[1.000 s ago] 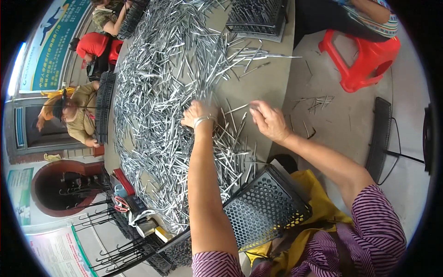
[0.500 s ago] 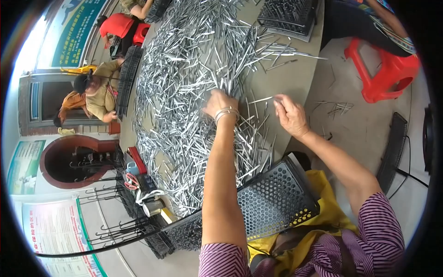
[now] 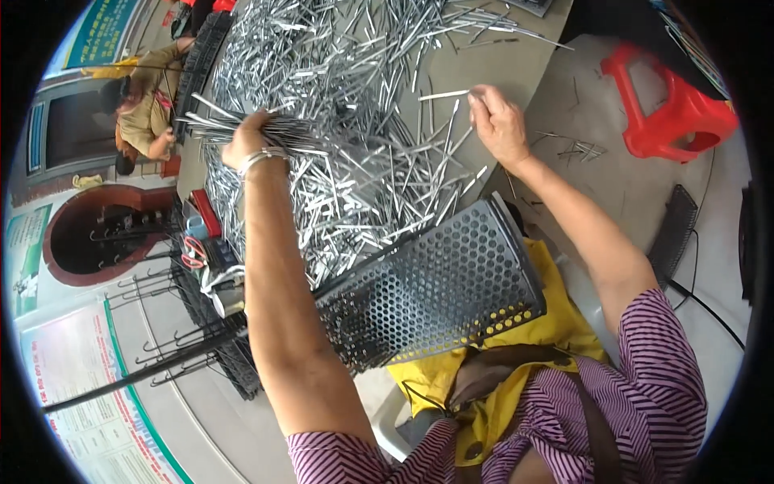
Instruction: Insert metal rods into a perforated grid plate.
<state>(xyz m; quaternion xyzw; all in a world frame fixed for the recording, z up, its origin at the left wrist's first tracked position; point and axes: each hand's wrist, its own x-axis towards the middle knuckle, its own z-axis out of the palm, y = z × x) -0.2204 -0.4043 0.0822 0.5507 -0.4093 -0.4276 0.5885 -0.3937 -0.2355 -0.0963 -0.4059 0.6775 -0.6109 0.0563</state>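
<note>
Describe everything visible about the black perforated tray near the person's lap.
The black perforated tray looks like sheet metal punched with rows of round holes, with a raised rim. It sits tilted at the table edge, its upper side against the heap of silver metal rods, its lower edge over the yellow apron. The left forearm crosses its left end.

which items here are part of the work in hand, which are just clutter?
In use:
left hand gripping a bundle of metal rods
right hand pinching a single rod
loose rod pile
perforated black tray

Lying about:
red stool
wire rack
</note>
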